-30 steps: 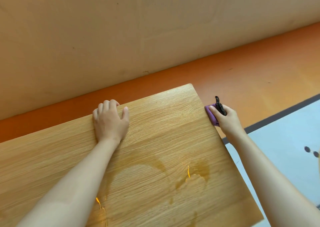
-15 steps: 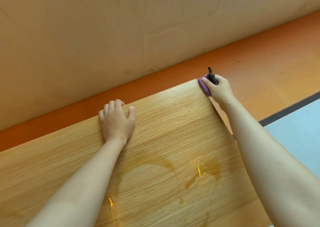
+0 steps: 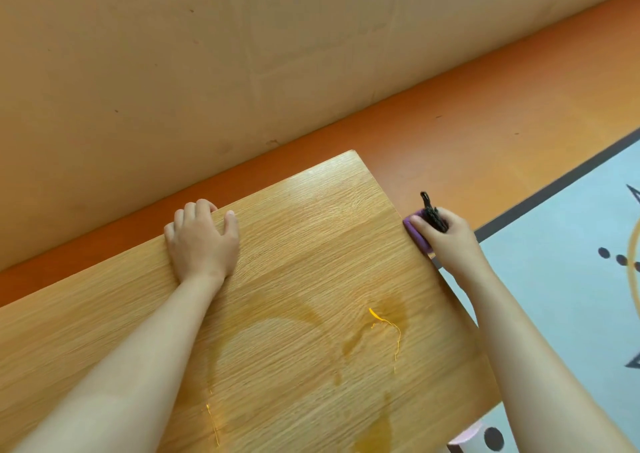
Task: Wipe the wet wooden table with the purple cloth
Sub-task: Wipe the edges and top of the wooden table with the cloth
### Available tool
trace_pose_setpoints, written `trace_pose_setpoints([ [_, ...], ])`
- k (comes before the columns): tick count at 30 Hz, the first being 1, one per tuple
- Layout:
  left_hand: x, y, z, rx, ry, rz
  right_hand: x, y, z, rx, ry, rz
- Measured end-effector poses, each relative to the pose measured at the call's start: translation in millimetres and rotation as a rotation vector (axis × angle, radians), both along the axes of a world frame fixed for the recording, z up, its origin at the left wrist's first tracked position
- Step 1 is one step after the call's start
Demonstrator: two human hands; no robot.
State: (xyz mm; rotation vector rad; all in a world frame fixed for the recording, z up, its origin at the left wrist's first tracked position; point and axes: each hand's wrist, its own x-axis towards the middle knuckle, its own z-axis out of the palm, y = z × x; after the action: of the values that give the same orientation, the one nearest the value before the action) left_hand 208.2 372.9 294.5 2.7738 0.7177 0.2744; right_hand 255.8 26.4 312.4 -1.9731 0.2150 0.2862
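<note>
The wooden table (image 3: pixel 311 262) fills the lower left, with wet streaks and puddle marks (image 3: pixel 377 328) across its near middle. My left hand (image 3: pixel 202 241) lies flat on the table near its far edge, fingers curled over that edge, holding nothing. My right hand (image 3: pixel 446 241) presses the folded purple cloth (image 3: pixel 415 232) against the table's right edge, a little below the far right corner. A black cord or strap (image 3: pixel 433 212) sticks up between the fingers of that hand. Most of the cloth is hidden under the hand.
A tan wall (image 3: pixel 242 54) rises behind the table above an orange floor strip (image 3: pixel 485 116). To the right lies a pale blue mat (image 3: pixel 571 262) with a dark border and black dots. A pale spotted object (image 3: pixel 478 438) shows below the table's near right corner.
My right hand slid the cloth along the right edge up to the far corner, then back down toward me. My left hand stayed planted at the far edge.
</note>
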Motion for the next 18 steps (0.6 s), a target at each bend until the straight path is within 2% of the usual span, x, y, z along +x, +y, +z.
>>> trace_pose_setpoints([
  [5, -1, 1, -1, 0.005, -0.012, -0.003, 20, 17, -1, 0.026, -0.032, 0.002],
  [15, -2, -4, 5, 0.017, -0.027, -0.025, -83, -43, 5, -0.026, -0.004, -0.083],
  [18, -5, -6, 12, 0.056, -0.036, -0.131, -86, -48, 6, -0.08, 0.019, -0.072],
])
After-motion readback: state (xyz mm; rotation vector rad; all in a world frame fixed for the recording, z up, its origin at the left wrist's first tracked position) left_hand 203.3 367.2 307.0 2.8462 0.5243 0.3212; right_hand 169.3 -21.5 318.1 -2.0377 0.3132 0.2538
